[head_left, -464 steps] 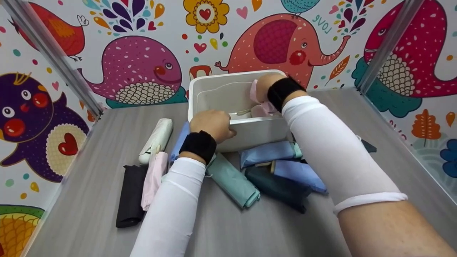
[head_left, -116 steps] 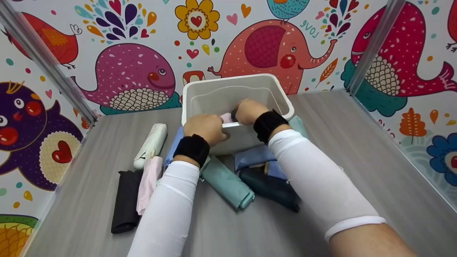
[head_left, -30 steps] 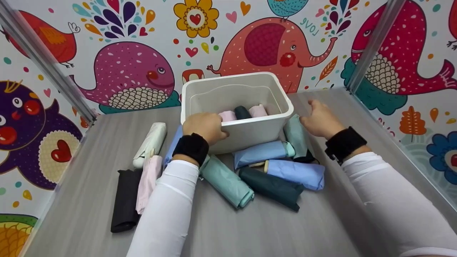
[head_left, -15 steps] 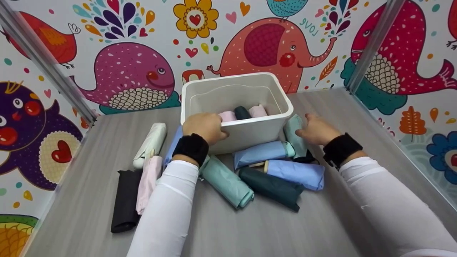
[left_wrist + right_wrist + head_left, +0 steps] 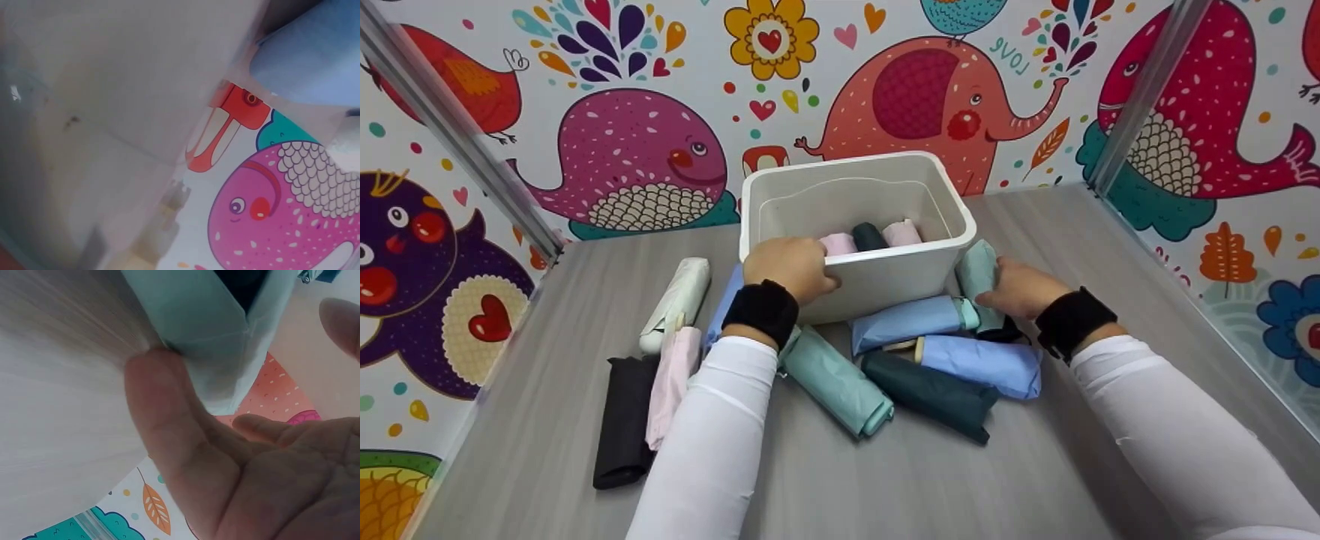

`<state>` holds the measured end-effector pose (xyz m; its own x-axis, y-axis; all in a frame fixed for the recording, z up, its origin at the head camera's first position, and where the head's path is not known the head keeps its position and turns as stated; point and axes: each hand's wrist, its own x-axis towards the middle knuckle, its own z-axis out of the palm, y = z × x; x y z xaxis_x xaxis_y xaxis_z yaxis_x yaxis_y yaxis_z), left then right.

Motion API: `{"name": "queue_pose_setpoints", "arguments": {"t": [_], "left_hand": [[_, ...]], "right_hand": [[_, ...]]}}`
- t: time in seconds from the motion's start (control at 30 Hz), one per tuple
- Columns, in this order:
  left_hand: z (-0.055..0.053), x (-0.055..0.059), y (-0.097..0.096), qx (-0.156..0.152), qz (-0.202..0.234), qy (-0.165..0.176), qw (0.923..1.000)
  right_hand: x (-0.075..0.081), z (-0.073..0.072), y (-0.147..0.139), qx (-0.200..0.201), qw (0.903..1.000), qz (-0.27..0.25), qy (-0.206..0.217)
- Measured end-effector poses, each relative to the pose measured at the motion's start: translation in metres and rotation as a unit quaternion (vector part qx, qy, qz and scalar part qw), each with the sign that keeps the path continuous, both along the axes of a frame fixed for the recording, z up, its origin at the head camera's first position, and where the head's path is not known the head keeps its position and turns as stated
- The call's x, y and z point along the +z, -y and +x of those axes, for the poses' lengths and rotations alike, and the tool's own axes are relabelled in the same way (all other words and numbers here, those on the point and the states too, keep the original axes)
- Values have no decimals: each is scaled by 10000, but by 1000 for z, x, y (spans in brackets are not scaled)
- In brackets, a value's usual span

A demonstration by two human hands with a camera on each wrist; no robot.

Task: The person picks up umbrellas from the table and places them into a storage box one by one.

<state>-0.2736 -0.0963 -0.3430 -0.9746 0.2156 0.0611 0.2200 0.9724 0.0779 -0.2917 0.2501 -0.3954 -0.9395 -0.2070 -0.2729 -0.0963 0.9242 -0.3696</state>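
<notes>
- The grey-green umbrella [image 5: 977,271] lies on the grey table [image 5: 810,480], at 4 o'clock from the middle of the white bin [image 5: 885,281].
- It is at 9 o'clock from the right hand [image 5: 1020,289] and at 3 o'clock from the left hand [image 5: 786,268], with the bin's front wall in between.
- The right hand's fingers are spread around the umbrella. One finger seems to touch the side of the cloth, and another fingertip stands apart from it, so there is no grip.
- The left hand is curled over the bin's near rim, at 8 o'clock, and holds it.
- The umbrella is folded up, pale and smooth. It points from 11 to 5 o'clock, and something black shows by its 5 o'clock end. Up close, there is a dark gap between its folds.
- At 8 o'clock from it, just beside it, is a blue umbrella [image 5: 906,324] with a minty end. At 6 o'clock is a brighter blue one [image 5: 982,367].
- Inside the bin are a pink roll [image 5: 838,244], a dark roll [image 5: 870,236] and another pink roll [image 5: 901,232], side by side.
</notes>
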Motion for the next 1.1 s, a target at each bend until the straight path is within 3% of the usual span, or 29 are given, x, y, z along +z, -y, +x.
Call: {"name": "queue_pose_setpoints", "arguments": {"t": [1.1], "left_hand": [[-2, -1, 1, -9, -16, 82, 10000]], "right_hand": [[-12, 2, -2, 40, 9999, -129, -74]]}}
